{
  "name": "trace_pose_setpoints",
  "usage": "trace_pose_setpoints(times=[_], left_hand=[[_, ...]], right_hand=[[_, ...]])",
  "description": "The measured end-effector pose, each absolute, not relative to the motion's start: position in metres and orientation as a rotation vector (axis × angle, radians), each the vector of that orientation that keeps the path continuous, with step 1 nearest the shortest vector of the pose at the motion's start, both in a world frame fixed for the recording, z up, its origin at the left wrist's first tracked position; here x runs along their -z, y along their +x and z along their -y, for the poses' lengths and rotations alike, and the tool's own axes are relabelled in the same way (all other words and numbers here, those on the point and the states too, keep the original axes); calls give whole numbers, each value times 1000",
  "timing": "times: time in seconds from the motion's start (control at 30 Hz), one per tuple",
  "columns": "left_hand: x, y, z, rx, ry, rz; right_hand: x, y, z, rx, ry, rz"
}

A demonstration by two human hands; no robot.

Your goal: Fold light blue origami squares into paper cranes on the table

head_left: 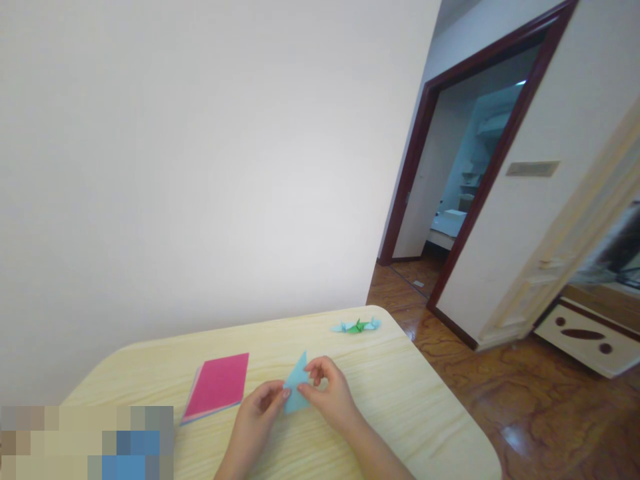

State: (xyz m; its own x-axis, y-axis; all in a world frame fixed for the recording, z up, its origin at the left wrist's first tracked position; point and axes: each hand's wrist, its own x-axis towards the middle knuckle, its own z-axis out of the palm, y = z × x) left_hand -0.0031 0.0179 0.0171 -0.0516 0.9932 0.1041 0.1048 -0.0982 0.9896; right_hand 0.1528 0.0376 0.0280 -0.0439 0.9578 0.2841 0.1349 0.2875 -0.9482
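Observation:
A light blue sheet of folded paper [297,400] is held over the table, its pointed tip upward. My left hand [261,407] pinches its left edge between thumb and fingers. On the right side, my right hand [330,393] grips the same paper, with the thumb lying across its face and the fingers curled behind the edge. To the left of my hands lies a stack of coloured paper [220,383] with a magenta sheet on top. Beyond my right hand, a few small folded paper figures [358,326], green and light blue, sit in a row.
The light wood-grain table [410,400] has rounded corners and its far edge is close to a white wall [200,167]. A dark red door frame [480,220] stands open at the right. A cream drawer cabinet [587,337] rests on the brown floor [470,393].

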Motion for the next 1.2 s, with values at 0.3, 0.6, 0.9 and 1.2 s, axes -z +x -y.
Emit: trace_pose_setpoints(times=[0.3,0.6,0.9,1.2], left_hand=[[-14,-5,-20,-1272,1353,-1305],[-12,-5,-19,-1270,1372,-1313],[-12,-5,-19,-1269,1386,-1290],[-10,-5,-20,-1264,1391,-1291]], right_hand=[[-29,153,-38,-940,-1090,1428],[-25,152,-39,-973,-1076,1424],[-28,152,-38,-987,-1076,1416],[-30,153,-38,-974,-1035,1481]])
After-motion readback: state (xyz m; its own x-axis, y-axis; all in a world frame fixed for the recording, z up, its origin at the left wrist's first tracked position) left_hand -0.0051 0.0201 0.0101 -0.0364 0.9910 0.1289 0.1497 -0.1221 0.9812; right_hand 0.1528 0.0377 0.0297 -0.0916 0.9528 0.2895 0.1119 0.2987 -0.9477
